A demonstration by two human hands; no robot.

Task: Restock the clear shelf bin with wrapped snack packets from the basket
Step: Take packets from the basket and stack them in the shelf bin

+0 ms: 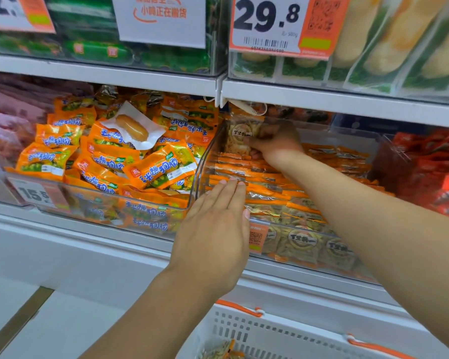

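Right hand places a wrapped packet at the back of the clear bin, left hand steadies the front.

The right hand (275, 143) pinches one snack packet (240, 137) by its right edge and holds it upright over the rows of packets already lying in the clear shelf bin (205, 161), near the bin's left wall. The left hand (215, 229) is flat, its fingers straight, and the fingertips rest on the front rows. The basket (283, 335) stands below the shelf with a few packets visible inside. I judge the packet to be light, thin and soft, with a smooth film that can slip and crinkle, so it is best held at a sealed edge or corner, without squeezing the contents.
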